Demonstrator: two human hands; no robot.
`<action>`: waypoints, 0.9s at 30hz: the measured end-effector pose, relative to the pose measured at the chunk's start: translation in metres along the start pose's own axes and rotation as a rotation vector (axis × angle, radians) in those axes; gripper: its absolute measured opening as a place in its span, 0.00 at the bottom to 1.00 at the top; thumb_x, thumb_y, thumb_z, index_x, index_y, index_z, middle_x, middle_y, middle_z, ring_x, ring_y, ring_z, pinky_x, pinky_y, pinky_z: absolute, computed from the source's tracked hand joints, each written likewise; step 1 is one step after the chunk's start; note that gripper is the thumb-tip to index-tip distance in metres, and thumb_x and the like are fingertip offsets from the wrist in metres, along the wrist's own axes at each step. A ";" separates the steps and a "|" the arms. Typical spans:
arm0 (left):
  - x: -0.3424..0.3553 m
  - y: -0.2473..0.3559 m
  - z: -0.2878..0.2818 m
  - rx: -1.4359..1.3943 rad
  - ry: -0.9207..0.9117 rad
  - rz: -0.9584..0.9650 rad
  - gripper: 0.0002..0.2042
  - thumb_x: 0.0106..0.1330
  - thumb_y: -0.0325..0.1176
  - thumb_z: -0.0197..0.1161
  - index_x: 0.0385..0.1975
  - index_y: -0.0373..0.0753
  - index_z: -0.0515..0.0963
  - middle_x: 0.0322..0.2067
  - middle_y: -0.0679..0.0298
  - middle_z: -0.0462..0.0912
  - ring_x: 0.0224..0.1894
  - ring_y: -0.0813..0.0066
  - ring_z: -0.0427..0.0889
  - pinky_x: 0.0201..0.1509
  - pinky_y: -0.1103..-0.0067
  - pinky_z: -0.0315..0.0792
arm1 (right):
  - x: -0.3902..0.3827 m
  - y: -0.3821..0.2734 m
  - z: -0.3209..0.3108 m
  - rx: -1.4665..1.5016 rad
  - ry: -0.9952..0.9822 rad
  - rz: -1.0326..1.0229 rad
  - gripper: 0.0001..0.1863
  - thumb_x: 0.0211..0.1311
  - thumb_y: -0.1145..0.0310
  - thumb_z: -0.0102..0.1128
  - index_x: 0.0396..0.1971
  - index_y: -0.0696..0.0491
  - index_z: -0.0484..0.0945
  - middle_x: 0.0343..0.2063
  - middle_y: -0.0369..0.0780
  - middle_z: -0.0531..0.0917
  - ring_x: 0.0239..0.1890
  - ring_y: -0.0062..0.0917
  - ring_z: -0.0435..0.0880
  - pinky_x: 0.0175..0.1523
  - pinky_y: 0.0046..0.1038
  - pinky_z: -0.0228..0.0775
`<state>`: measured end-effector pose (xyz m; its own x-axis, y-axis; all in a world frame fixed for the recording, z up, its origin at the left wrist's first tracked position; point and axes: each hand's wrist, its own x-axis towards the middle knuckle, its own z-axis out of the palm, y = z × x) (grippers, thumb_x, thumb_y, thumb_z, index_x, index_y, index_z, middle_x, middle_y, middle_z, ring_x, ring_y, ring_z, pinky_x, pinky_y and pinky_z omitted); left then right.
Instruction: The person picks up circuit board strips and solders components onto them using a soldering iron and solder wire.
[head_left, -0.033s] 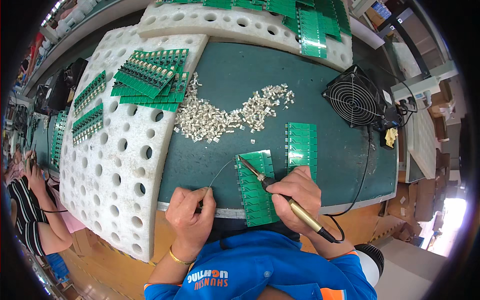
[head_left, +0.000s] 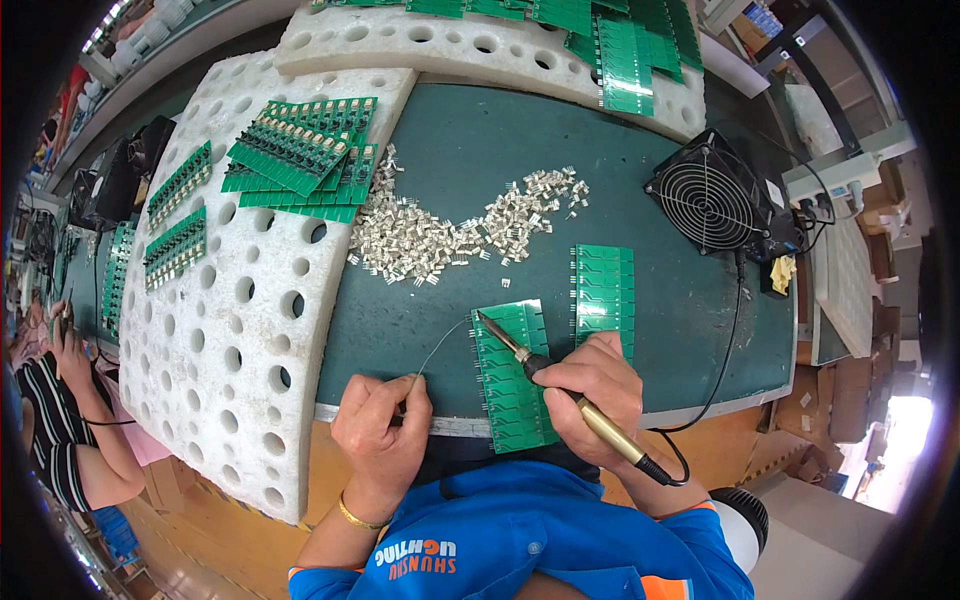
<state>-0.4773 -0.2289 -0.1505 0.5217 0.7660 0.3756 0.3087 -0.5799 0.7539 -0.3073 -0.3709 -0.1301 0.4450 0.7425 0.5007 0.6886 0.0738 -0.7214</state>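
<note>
A green circuit board (head_left: 512, 385) lies at the table's front edge, its near end jutting over. My right hand (head_left: 597, 395) grips a soldering iron (head_left: 600, 428) with a brass-coloured handle; its tip meets the board's far left corner. Between the closed fingers of my left hand (head_left: 383, 428) is a thin solder wire (head_left: 437, 348), which curves up to that same corner, close to the iron's tip. Small metal-pinned parts line the board's left edge. Just right of it lies a second green board (head_left: 603, 290), partly behind my right hand.
Beyond the boards spreads a heap of small white connectors (head_left: 420, 240). White perforated foam slabs (head_left: 225, 330) at left and back carry stacks of green boards (head_left: 305, 150). A black fan (head_left: 708, 198) stands at right, near the iron's cord (head_left: 735, 330). A co-worker's arm (head_left: 105, 440) shows far left.
</note>
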 end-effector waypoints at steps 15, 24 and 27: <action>-0.001 0.000 -0.001 0.024 -0.037 -0.001 0.05 0.50 0.19 0.71 0.25 0.35 0.83 0.19 0.63 0.75 0.18 0.76 0.74 0.20 0.81 0.67 | -0.005 -0.004 0.001 -0.059 -0.010 -0.051 0.11 0.46 0.75 0.69 0.33 0.53 0.82 0.21 0.35 0.78 0.21 0.27 0.75 0.36 0.31 0.60; -0.002 0.000 0.000 -0.012 -0.034 -0.003 0.04 0.52 0.17 0.70 0.25 0.33 0.83 0.19 0.66 0.71 0.19 0.81 0.67 0.21 0.82 0.58 | -0.008 -0.007 0.002 -0.080 -0.012 -0.056 0.13 0.43 0.75 0.70 0.33 0.53 0.81 0.20 0.34 0.78 0.21 0.27 0.74 0.36 0.31 0.60; -0.002 0.000 0.000 -0.016 -0.038 -0.010 0.04 0.52 0.17 0.69 0.25 0.33 0.83 0.19 0.66 0.71 0.19 0.81 0.67 0.21 0.82 0.58 | -0.008 -0.008 0.002 -0.085 -0.013 -0.052 0.13 0.42 0.75 0.70 0.33 0.52 0.81 0.20 0.34 0.78 0.21 0.27 0.74 0.36 0.31 0.59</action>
<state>-0.4782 -0.2306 -0.1512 0.5486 0.7606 0.3472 0.3020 -0.5674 0.7660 -0.3175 -0.3764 -0.1293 0.4000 0.7478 0.5298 0.7572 0.0561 -0.6508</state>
